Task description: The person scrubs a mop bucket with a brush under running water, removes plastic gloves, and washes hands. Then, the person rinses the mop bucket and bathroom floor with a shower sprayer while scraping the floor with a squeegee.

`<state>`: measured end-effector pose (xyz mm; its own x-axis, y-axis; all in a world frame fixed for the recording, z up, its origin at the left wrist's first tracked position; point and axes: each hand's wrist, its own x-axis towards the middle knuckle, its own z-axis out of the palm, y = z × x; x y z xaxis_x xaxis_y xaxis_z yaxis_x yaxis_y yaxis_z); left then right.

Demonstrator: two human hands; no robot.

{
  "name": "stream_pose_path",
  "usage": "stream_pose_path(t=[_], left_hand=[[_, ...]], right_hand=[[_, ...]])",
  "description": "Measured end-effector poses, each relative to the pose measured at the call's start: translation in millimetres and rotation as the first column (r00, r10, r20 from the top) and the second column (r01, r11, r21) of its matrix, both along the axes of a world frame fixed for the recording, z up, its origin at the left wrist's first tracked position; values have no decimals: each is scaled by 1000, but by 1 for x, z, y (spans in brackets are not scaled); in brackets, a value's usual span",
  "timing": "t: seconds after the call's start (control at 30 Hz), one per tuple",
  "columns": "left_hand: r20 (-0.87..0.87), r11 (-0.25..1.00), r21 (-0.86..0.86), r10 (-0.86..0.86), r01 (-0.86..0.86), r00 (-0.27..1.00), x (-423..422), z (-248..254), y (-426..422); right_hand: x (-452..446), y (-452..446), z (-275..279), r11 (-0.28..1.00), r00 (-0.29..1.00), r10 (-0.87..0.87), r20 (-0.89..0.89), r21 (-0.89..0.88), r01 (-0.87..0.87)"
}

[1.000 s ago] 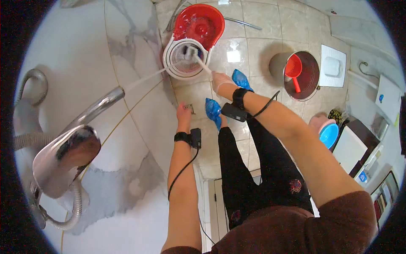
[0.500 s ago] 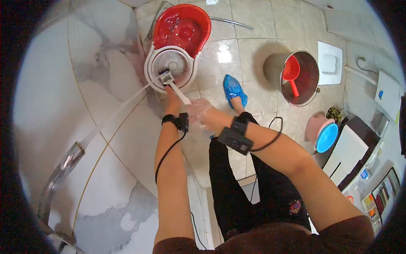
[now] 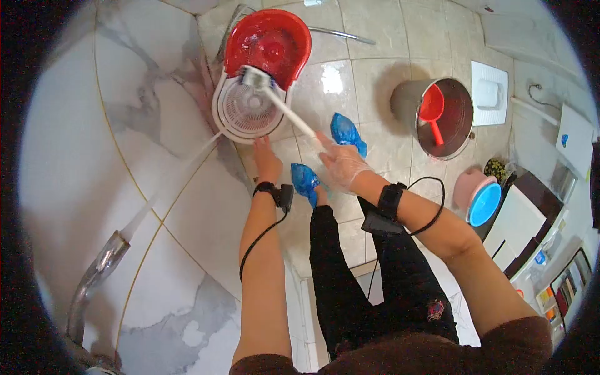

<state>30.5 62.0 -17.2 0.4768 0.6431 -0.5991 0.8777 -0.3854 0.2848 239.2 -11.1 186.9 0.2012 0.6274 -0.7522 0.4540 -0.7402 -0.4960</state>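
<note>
My right hand (image 3: 345, 164), in a thin clear glove, is closed around the long white handle of a scrub brush (image 3: 289, 114). Its brush head rests over the spinner basket (image 3: 249, 112), a white slotted basket at the near end of a red spin mop bucket (image 3: 304, 45). My left hand (image 3: 267, 161) has its fingers on the near white rim of that bucket, gripping it; the fingertips are partly hidden. Water lies in the red basin beyond the basket. From a chrome faucet (image 3: 103, 265) at left, a stream of water runs toward the bucket.
A metal pail (image 3: 406, 103) with a red dipper (image 3: 431, 105) lies to the right, near a white squat toilet (image 3: 489, 94). Pink and blue basins (image 3: 484, 204) stand farther right. A metal pole (image 3: 342, 34) lies behind the bucket. Blue shoe covers (image 3: 304, 181) are on my feet.
My right hand has moved right and pulled away from my left. The brush head has shifted from the basket's near edge to its far side. My left hand stays at the near rim.
</note>
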Motion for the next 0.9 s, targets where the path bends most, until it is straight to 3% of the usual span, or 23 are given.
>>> stream_pose_path(t=[0.1, 0.2, 0.27, 0.3, 0.33, 0.4, 0.43, 0.47, 0.5, 0.6, 0.67, 0.73, 0.77, 0.83, 0.87, 0.9], left_hand=[[42, 1000, -26, 15, -14, 999, -3, -2, -6], [88, 994, -101, 41, -32, 995, -6, -2, 0], [77, 997, -82, 2, 4, 997, -12, -11, 4], [68, 994, -96, -43, 50, 997, -29, -44, 3], [62, 989, -110, -89, 95, 994, -55, -95, 0], [57, 989, -142, -39, 47, 998, -53, -99, 8], [58, 987, -155, 56, -47, 997, -32, -47, 22], [59, 976, -169, 150, -139, 987, -19, -11, 31], [255, 990, -93, 124, -103, 959, -22, -5, 32], [286, 963, -72, 270, -261, 919, -10, 0, 51], [116, 999, -53, 2, 4, 993, 0, -7, 59], [-59, 962, -76, -267, 263, 962, 2, -25, 65], [1, 940, 35, -338, 338, 941, -2, -35, 61], [-72, 902, 205, -373, 380, 925, 2, -50, 58], [-117, 871, 286, -382, 400, 917, 1, -55, 58], [-138, 871, 260, -393, 416, 909, 4, -53, 60]], right_hand=[[-12, -52, -28, 992, 992, -19, 123, 125, 3], [-25, -83, 3, 986, 986, -163, -35, -51, 161], [-47, -97, 10, 967, 956, -255, -148, -33, 252], [-56, -100, 10, 960, 936, -276, -219, -120, 254], [-60, -95, 3, 972, 951, -232, -206, -26, 232], [-72, -82, -8, 971, 975, -148, -167, 160, 175], [-72, -64, -8, 975, 956, -192, -222, 70, 212], [-70, -44, -7, 969, 947, -203, -250, 88, 231], [-66, -27, -4, 963, 936, -215, -277, 100, 251], [-49, -6, -4, 964, 887, -207, -413, 66, 256], [-37, -10, -14, 965, 887, -134, -443, 146, 219], [-24, -28, -11, 924, 900, -213, -380, 222, 312], [-17, -43, -9, 899, 901, -255, -350, 259, 355], [2, -80, -30, 899, 962, -254, -98, 342, 272], [6, -94, -37, 805, 850, -465, -246, 283, 522], [13, -104, -43, 658, 673, -640, -369, 188, 729]])
